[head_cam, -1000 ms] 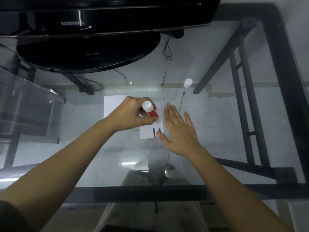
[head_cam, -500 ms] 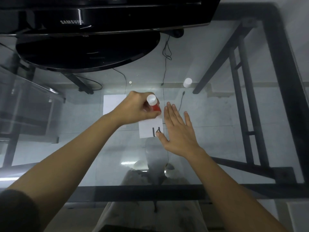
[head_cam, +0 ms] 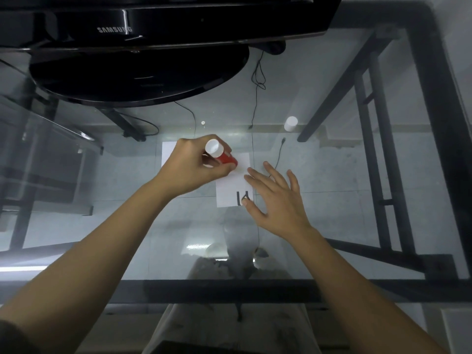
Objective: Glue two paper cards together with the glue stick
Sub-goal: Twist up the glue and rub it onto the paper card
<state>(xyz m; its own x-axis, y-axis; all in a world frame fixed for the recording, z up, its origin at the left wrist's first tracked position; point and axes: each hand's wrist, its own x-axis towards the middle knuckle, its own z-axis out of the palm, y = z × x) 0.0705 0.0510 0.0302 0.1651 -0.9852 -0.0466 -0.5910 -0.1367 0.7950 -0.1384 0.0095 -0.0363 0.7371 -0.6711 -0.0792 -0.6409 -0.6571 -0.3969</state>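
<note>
A white paper card point(head_cam: 231, 192) with black marks near its front edge lies on the glass table. My left hand point(head_cam: 196, 166) grips a red glue stick point(head_cam: 221, 154) with a white end, tilted, its lower end on the card's far part. My right hand point(head_cam: 275, 198) lies flat with fingers spread, pressing the card's right edge. A second white card point(head_cam: 168, 153) lies to the left, mostly hidden behind my left hand. The white cap point(head_cam: 290, 123) stands apart at the back right.
A black monitor point(head_cam: 153, 24) on a round black base point(head_cam: 138, 75) fills the far left of the glass table point(head_cam: 357, 213). Black frame bars run along the right and front edges. Cables show through the glass behind the cards.
My left hand has shifted the glue stick away from me and a little right along the card. My right hand has stayed on the card's right edge.
</note>
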